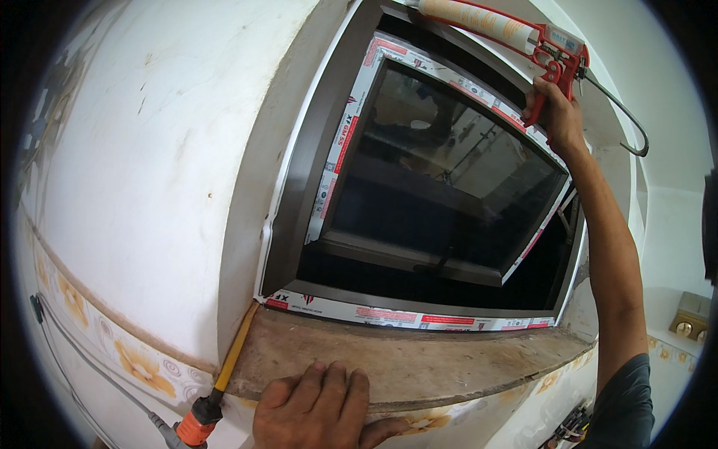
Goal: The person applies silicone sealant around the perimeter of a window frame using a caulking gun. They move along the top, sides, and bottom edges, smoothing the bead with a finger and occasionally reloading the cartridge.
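My right hand [557, 112] is raised at the upper right, its fingers wrapped round the handle of a red caulking gun [550, 49]. A white and orange sealant cartridge [479, 22] sits in the gun, its tip reaching to the top of a dark window frame [288, 202]. White sealant shows along the frame's left edge. Inside the frame, the glazed sash [449, 179] stands tilted out, with printed protective tape round it. My left hand [314, 408] lies with fingers stretched out on the front edge of the worn sill [404, 355], holding nothing.
A long yellow bar [238, 348] leans into the sill's left corner, above an orange and black tool [198, 423]. A grey cable [105, 374] runs along the flowered tile border [142, 367] at left. A brass-coloured wall switch plate [689, 318] is at far right.
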`<state>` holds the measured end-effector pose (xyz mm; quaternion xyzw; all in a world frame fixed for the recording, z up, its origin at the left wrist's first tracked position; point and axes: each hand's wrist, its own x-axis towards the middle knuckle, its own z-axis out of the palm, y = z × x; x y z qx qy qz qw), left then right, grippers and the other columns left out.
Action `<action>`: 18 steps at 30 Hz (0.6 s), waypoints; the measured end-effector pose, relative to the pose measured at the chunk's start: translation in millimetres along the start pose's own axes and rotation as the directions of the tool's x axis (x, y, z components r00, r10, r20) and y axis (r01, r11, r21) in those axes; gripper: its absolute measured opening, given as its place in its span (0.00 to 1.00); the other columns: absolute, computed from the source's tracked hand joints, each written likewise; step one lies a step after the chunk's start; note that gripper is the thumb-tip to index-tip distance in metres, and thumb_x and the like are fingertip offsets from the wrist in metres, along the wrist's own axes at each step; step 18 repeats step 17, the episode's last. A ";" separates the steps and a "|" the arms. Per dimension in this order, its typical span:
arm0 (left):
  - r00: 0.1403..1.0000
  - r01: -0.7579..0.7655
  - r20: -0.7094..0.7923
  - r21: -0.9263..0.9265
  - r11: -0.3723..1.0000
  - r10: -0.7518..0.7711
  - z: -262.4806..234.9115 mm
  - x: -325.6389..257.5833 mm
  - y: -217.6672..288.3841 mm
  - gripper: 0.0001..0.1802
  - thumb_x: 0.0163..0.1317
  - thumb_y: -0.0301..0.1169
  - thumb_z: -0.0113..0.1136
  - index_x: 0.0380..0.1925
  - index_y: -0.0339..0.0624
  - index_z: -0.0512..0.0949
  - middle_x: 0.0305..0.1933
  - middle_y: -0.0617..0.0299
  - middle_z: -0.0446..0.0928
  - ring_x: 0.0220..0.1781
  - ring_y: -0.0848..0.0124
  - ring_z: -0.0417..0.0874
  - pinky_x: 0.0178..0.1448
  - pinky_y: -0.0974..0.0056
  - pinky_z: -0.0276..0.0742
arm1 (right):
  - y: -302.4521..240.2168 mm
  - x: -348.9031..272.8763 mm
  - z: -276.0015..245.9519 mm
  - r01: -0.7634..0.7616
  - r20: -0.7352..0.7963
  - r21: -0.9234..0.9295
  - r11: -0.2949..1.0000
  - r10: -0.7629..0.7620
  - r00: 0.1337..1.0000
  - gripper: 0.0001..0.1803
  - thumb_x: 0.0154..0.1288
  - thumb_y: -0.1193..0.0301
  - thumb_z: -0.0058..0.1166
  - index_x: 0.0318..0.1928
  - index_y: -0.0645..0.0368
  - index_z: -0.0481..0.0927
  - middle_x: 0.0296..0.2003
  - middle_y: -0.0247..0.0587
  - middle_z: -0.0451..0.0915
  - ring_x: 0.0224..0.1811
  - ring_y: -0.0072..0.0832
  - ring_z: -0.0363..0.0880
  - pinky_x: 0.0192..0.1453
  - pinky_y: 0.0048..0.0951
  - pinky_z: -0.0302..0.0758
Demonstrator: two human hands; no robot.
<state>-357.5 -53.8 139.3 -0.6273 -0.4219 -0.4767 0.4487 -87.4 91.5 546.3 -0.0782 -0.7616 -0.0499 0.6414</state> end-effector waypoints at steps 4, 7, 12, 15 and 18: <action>1.000 -0.007 0.009 0.005 1.000 0.007 -0.8 0.9 0.0 0.35 0.66 0.65 0.57 0.47 0.42 0.84 0.43 0.56 0.85 0.45 0.60 0.85 0.48 0.56 0.71 | 4.7 -4.0 -7.6 -0.029 -0.042 -0.009 1.000 0.028 0.999 0.17 0.70 0.57 0.58 0.40 0.59 0.77 0.27 0.38 0.78 0.26 0.28 0.79 0.34 0.32 0.77; 1.000 -0.008 0.021 0.009 1.000 0.008 -2.0 1.8 0.2 0.36 0.66 0.66 0.57 0.47 0.42 0.84 0.44 0.56 0.85 0.45 0.60 0.85 0.49 0.56 0.71 | 8.3 -7.1 -11.5 -0.034 -0.057 -0.007 0.999 0.034 0.998 0.17 0.70 0.56 0.58 0.40 0.59 0.76 0.27 0.38 0.78 0.26 0.28 0.79 0.34 0.32 0.77; 1.000 -0.008 0.023 0.007 1.000 0.008 -1.5 0.8 0.4 0.36 0.65 0.66 0.59 0.47 0.42 0.84 0.44 0.56 0.85 0.45 0.59 0.86 0.50 0.56 0.72 | 16.3 -9.6 -20.5 -0.034 -0.067 -0.003 0.999 0.034 0.997 0.17 0.69 0.56 0.59 0.39 0.58 0.76 0.25 0.37 0.78 0.25 0.27 0.79 0.33 0.31 0.77; 0.999 -0.012 0.036 0.007 1.000 0.011 -2.6 1.0 0.0 0.36 0.64 0.66 0.59 0.47 0.42 0.84 0.45 0.56 0.85 0.46 0.59 0.86 0.51 0.55 0.72 | 15.6 -13.0 -25.0 -0.058 -0.066 0.014 0.998 0.059 0.996 0.18 0.69 0.60 0.60 0.47 0.61 0.73 0.27 0.40 0.77 0.24 0.30 0.77 0.33 0.33 0.78; 0.999 -0.008 0.046 0.007 1.000 0.007 -2.7 0.7 0.5 0.36 0.64 0.66 0.59 0.48 0.42 0.84 0.45 0.56 0.85 0.46 0.59 0.86 0.51 0.55 0.73 | 18.5 -13.5 -30.1 -0.082 -0.076 0.013 0.997 0.083 0.994 0.21 0.68 0.57 0.61 0.49 0.61 0.73 0.28 0.41 0.77 0.24 0.30 0.77 0.33 0.33 0.78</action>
